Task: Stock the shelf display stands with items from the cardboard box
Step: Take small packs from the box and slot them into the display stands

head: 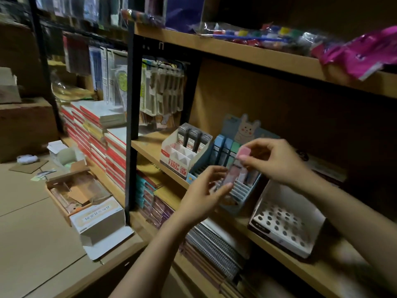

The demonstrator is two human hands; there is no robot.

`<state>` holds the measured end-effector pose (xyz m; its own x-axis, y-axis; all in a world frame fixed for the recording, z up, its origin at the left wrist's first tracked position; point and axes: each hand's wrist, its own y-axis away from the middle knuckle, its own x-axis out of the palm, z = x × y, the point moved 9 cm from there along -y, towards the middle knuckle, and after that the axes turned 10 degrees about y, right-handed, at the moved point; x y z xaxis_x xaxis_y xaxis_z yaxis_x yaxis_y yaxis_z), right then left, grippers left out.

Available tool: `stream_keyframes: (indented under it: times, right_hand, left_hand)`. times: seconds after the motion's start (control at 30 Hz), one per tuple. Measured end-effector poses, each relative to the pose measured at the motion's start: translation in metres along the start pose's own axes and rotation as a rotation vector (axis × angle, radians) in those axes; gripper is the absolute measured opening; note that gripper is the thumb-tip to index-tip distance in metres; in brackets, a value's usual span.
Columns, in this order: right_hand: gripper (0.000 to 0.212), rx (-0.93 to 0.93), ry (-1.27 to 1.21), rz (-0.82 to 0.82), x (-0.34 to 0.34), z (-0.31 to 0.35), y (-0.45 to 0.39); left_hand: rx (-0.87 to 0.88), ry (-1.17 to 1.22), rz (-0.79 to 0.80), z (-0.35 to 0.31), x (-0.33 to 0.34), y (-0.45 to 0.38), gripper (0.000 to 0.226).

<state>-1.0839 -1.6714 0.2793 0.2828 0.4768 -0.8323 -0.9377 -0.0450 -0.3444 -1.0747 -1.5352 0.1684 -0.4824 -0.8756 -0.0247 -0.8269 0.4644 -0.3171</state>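
Note:
My right hand (272,160) pinches the pink top of a slim pink-capped case (241,160) that stands over the blue slotted display stand (238,191) with a rabbit backing card. My left hand (204,194) sits just left of the stand, its curled fingers against the lower part of the same case. Blue and green cases (224,150) fill the stand's back row. The open cardboard box (79,191) lies on the floor at the left, holding card dividers and packets.
A white stand with dark cases (184,150) is left of the blue one. A white tray with round holes (285,224) stands on the shelf to the right. Stacked notebooks (94,134) fill the left shelves, and hanging packs (161,91) are behind.

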Motion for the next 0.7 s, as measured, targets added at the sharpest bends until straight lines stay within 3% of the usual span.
stream_keyframes:
  times: [0.1, 0.27, 0.53, 0.7]
  right_hand:
    - [0.025, 0.068, 0.232, -0.131, -0.044, -0.024, -0.002]
    - [0.02, 0.031, 0.37, -0.221, -0.042, -0.032, 0.012]
    - [0.019, 0.009, 0.625, -0.187, -0.014, -0.035, -0.005]
    - [0.018, 0.037, 0.647, -0.185, -0.005, -0.04, -0.012]
  left_hand:
    - [0.236, -0.591, -0.064, -0.01, 0.005, 0.006, 0.046]
    - [0.057, -0.913, 0.153, 0.047, 0.02, 0.007, 0.052]
    - [0.08, -0.958, 0.141, 0.056, 0.018, 0.01, 0.053]
    - [0.077, -0.919, 0.137, 0.053, 0.019, 0.008, 0.05]
